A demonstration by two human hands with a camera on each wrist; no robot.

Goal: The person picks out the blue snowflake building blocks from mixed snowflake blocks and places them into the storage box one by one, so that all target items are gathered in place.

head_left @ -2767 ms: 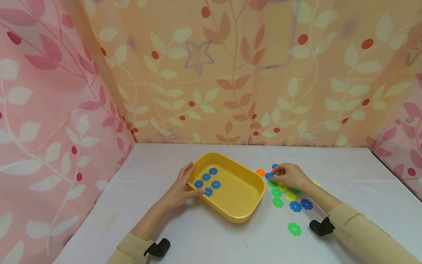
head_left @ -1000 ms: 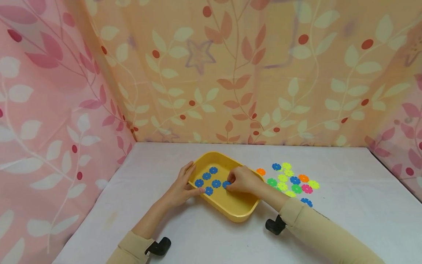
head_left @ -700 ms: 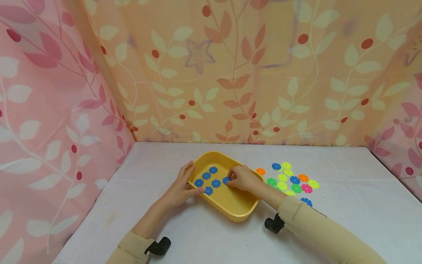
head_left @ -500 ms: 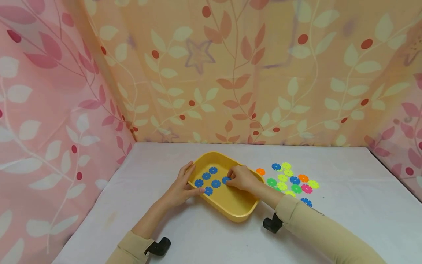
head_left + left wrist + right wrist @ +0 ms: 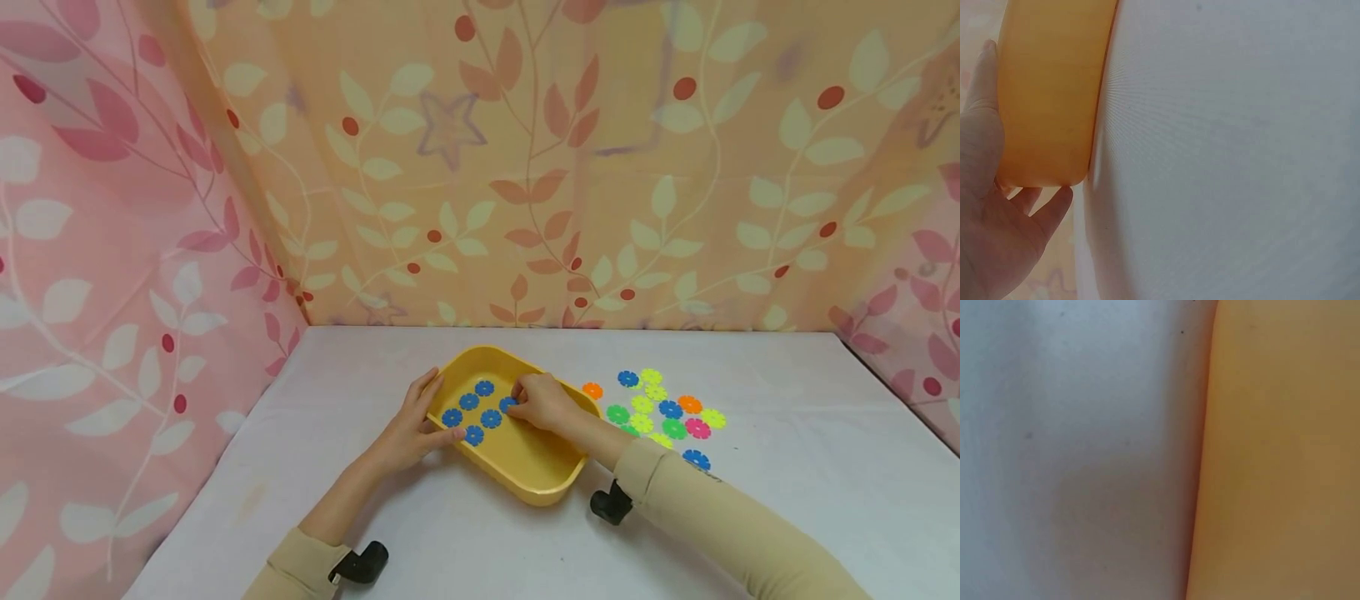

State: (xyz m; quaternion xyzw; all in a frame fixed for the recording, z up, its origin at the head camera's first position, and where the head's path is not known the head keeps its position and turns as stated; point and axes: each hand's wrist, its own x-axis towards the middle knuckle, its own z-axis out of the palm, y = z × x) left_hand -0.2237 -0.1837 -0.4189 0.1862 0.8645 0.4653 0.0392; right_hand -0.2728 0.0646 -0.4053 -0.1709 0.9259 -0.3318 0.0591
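Observation:
A yellow plastic tub point(image 5: 517, 457) stands slantwise on the white-covered table. My left hand point(image 5: 407, 429) grips its left end, thumb over the near rim and fingers on the outer wall. In the left wrist view, the hand point(image 5: 997, 212) lies against the tub's outer wall point(image 5: 1054, 94). My right hand point(image 5: 547, 406) reaches inside and pinches a blue notched snowflake disc point(image 5: 507, 406) low over the floor; whether the disc touches it I cannot tell. Several blue discs point(image 5: 468, 402) lie to its left in the tub. The right wrist view has only the tub's wall point(image 5: 1279, 450) and tabletop.
Right of the tub lie loose discs: green point(image 5: 674, 428), yellow point(image 5: 713, 418), orange point(image 5: 689, 404), pink point(image 5: 698, 428) and blue point(image 5: 696, 459). My right forearm passes over the tub's right rim and hides part of the group. A patterned curtain point(image 5: 525, 208) hangs behind the table.
My right hand went from the loose discs into the tub with a blue disc, then slid slightly left toward the other blue ones. The left hand kept its place on the tub.

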